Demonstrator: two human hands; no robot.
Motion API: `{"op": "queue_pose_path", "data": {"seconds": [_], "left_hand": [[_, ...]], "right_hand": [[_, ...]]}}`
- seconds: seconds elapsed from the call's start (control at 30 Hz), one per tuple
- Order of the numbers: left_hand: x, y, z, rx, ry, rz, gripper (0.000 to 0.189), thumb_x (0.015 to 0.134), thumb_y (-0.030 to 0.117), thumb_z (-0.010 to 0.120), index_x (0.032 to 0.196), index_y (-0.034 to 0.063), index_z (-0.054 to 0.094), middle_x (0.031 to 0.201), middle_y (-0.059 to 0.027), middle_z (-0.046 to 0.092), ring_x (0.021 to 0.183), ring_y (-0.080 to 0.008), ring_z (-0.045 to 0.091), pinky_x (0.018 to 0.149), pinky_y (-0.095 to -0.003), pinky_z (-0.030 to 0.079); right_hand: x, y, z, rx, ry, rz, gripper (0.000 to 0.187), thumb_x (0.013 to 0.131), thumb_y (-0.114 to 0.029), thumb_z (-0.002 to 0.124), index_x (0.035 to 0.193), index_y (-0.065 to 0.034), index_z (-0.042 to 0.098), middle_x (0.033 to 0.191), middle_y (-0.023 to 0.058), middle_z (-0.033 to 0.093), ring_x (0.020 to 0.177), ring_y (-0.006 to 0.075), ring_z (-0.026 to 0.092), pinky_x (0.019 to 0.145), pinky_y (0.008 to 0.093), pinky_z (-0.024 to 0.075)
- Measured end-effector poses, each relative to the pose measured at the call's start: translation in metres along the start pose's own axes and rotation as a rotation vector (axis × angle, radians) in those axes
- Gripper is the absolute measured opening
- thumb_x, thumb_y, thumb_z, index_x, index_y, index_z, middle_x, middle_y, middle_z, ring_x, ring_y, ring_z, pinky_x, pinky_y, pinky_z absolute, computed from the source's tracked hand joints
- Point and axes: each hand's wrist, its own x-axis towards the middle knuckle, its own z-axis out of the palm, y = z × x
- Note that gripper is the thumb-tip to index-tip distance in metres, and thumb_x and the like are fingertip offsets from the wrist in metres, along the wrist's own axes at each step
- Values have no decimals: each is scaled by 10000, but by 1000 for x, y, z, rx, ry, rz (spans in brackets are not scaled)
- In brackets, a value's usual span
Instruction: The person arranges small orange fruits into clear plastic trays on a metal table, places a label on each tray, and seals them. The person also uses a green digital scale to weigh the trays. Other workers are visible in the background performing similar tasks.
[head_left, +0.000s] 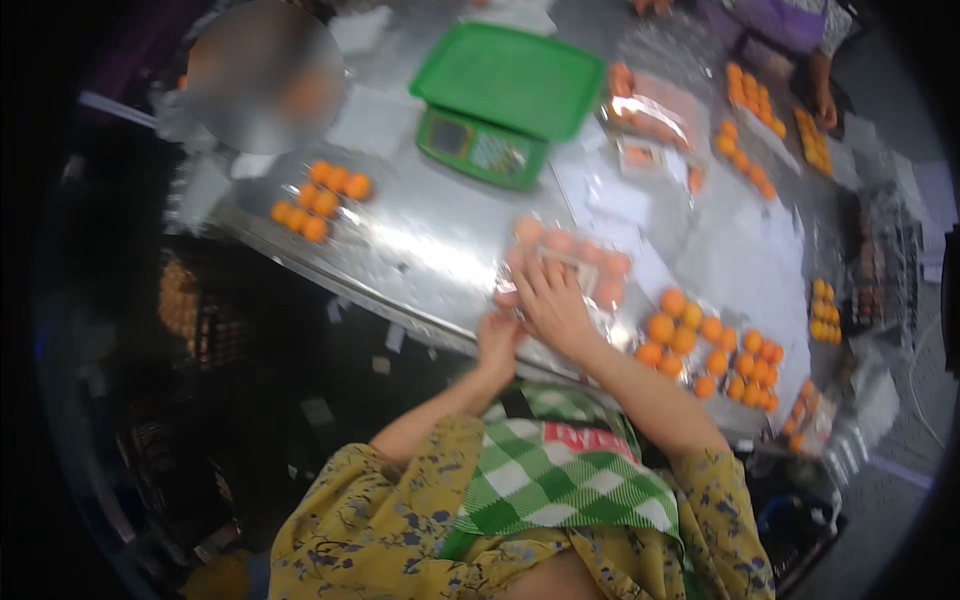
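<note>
A clear plastic pack of round pinkish-orange fruits (591, 252) lies flat on the metal table before me, with a pale label on its top. My right hand (553, 304) rests on that pack, palm down, its fingers apart over the label. At the pack's near left corner is my left hand (501, 336), fingers curled; blur hides whether they grip the film. Just right of my right forearm sit several clear packs of orange fruits (681, 330).
A green weighing scale (510, 94) stands beyond the pack. Another fruit pack (322, 199) lies at the left, near the metal table's edge (360, 304). White papers (611, 199) and larger packs (656, 112) are at the right. A co-worker's hand (825, 109) shows at the far right.
</note>
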Motion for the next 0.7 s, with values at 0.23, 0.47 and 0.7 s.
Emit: {"op": "queue_pose_path", "data": {"seconds": [0.23, 0.47, 0.7], "left_hand": [[-12, 13, 13, 31, -10, 125, 697, 884, -67, 513, 1449, 160, 171, 965, -68, 561, 868, -132, 563, 769, -282, 509], [-15, 20, 14, 55, -17, 162, 732, 865, -89, 543, 1459, 138, 179, 950, -39, 562, 916, -107, 541, 821, -235, 447], [-18, 24, 19, 240, -53, 261, 804, 869, -85, 548, 1483, 104, 64, 1227, -129, 513, 1064, -155, 527, 916, -272, 419]], "right_hand": [[4, -3, 9, -102, -126, -20, 590, 817, -330, 571, 1320, -35, 481, 1370, 272, 382, 1190, 462, 421, 804, 587, 463], [21, -18, 4, -216, -378, -60, 561, 939, -323, 432, 1460, -158, 307, 1329, 434, 341, 1131, 572, 464, 630, 555, 519], [36, -36, 5, -236, -574, -21, 585, 956, -330, 391, 1500, -279, 182, 1313, 478, 306, 1113, 627, 449, 564, 560, 514]]}}
